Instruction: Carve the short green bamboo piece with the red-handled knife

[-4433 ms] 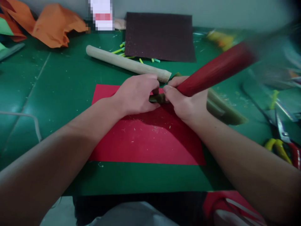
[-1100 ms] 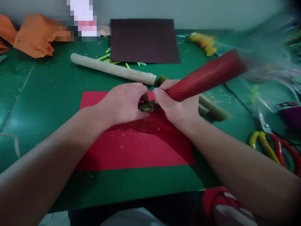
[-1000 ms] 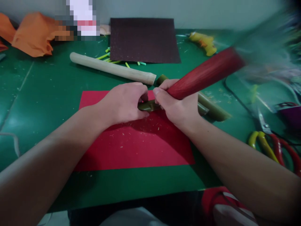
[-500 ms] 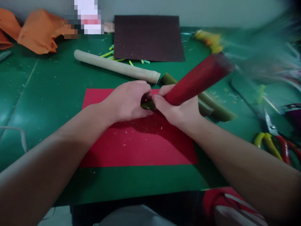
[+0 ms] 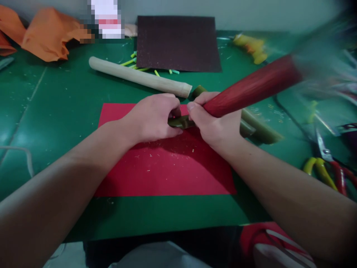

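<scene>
Over a red paper sheet (image 5: 167,171) on the green table, my left hand (image 5: 152,119) is closed on the end of a short olive-green stick (image 5: 180,122). My right hand (image 5: 214,121) grips the narrow end of a long red cone-shaped roll (image 5: 253,87) that slants up to the right, its far end blurred. My right thumb and fingers also pinch the green stick where it meets the roll. The two hands almost touch.
A pale wooden rod (image 5: 139,77) lies behind the hands, with a dark brown sheet (image 5: 178,42) farther back. More olive-green sticks (image 5: 259,128) lie to the right. Scissors with yellow and red handles (image 5: 329,169) sit at the right edge. Orange crumpled paper (image 5: 46,33) is at the far left.
The red roll's far end has swung from side to side and now points more to the right. Both hands stay closed on the green stick over the red sheet.
</scene>
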{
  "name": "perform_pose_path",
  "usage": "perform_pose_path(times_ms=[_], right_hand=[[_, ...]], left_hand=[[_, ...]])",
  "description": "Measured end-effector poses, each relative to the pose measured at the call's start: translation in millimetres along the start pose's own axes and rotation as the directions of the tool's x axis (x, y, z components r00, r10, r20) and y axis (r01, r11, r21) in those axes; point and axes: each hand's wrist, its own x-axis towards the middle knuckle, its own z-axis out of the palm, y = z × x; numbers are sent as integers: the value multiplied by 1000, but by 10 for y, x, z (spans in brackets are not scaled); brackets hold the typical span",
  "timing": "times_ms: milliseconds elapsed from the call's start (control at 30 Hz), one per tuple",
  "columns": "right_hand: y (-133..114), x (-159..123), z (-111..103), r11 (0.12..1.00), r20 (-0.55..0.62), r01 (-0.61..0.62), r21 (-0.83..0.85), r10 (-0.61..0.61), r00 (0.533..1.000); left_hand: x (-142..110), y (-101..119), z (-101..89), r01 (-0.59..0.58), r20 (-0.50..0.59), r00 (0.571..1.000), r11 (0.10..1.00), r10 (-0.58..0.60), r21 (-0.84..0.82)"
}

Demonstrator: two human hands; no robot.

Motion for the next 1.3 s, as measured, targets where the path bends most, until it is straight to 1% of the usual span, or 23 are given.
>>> perform_pose_path(times_ms=[67,100,133,233,267,433,500,633,700,800,967,1067,1133,1233,1300], right_hand=[[-15,-2,-5,1000,-23,1,12,-1,1000],[-25,0,-12,1000,-14,5,14,-4,1000],[-33,4,-22,1000,14,9,12,-9,1000],[-41,19,-50,1000,158,9,-10,-8,987],[-35,22,-53,1000,175,6,-18,-3,985],[-4,29,-33,999,42,11,-41,-9,999],[-17,34,-37,998,71,1,-56,3,997],[-46,36,-59,995,199,-59,-78,74,977],[-41,33,-54,998,106,-44,-36,48,993],[-28,29,-33,1000,53,-16,-25,18,998],[-41,26,-14,998,90,-48,-35,51,995],[-38,20,-12,998,25,-63,19,63,998],[-34,19,-18,998,19,-63,7,63,998],[-35,20,-38,998,81,-55,-42,58,995],[-39,22,-50,997,115,-62,-37,66,991]], left_hand=[[1,0,0,0,-1,1000,1000,0,-9],[1,2,0,-1,0,1000,1000,1,-9],[1,4,-2,-4,1,1000,1000,4,-3],[-3,10,-5,-13,4,1000,1000,13,25],[-4,10,-5,-12,5,1000,1000,12,27],[-11,6,-6,-1,-2,1000,1000,1,21],[-11,7,-5,-4,-5,1000,1000,4,31],[-9,4,1,-14,3,1000,999,14,31],[-10,0,2,-7,11,1000,1000,6,27],[-13,-2,-6,3,12,1000,1000,-3,24],[-18,1,-16,-20,6,1000,1000,20,23],[-22,-2,-11,-10,2,1000,1000,10,13],[-25,-3,-9,-3,-4,1000,1000,3,6],[-26,1,-14,-18,-1,1000,1000,18,11],[-24,4,-19,-23,11,1000,1000,23,13]])
